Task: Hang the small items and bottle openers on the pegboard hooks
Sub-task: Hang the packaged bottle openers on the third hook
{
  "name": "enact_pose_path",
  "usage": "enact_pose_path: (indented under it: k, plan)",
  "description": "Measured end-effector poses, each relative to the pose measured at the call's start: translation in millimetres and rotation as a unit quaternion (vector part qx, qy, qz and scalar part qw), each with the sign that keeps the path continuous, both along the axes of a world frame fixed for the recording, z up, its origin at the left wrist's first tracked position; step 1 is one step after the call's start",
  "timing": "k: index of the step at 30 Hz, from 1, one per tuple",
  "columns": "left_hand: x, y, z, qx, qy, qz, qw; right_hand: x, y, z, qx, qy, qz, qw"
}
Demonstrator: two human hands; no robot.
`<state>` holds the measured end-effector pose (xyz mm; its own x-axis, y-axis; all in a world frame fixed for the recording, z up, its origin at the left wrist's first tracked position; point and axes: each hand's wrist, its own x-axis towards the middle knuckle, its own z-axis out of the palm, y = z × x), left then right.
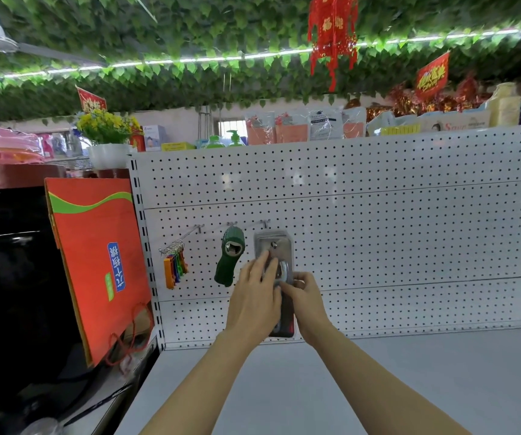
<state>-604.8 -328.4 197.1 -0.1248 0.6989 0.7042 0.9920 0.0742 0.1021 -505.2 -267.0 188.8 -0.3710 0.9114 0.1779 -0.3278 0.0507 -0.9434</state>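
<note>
A white pegboard point(378, 233) carries three hooks in a row. The left hook holds a bunch of coloured keychain openers point(176, 266). From the middle hook hangs a green bottle opener point(229, 255). A blister-packed bottle opener point(276, 246) hangs with its hole on the right hook point(265, 224). My left hand point(257, 296) lies on the pack's front with straight fingers pressing it. My right hand point(301, 295) pinches the pack's right edge lower down. The pack's lower part is mostly hidden behind both hands.
A white shelf point(409, 387) runs below the pegboard. An orange gift bag point(96, 262) leans at the left beside a black appliance point(11, 293). Packaged goods and a potted yellow flower point(105, 133) stand on top of the unit. Most pegboard to the right is bare.
</note>
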Motion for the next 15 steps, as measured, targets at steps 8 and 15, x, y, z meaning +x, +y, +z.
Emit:
enact_pose_path:
  k: [8, 15]
  plan:
    - [-3.2, 4.8, -2.2, -0.025, -0.006, 0.000, 1.000, 3.9, 21.8, -7.5, 0.021, -0.089, 0.000, 0.996]
    - [-13.1, -8.9, 5.5, -0.058, 0.026, 0.022, 0.998, 28.6, 23.3, -14.5, 0.117, -0.206, -0.110, 0.965]
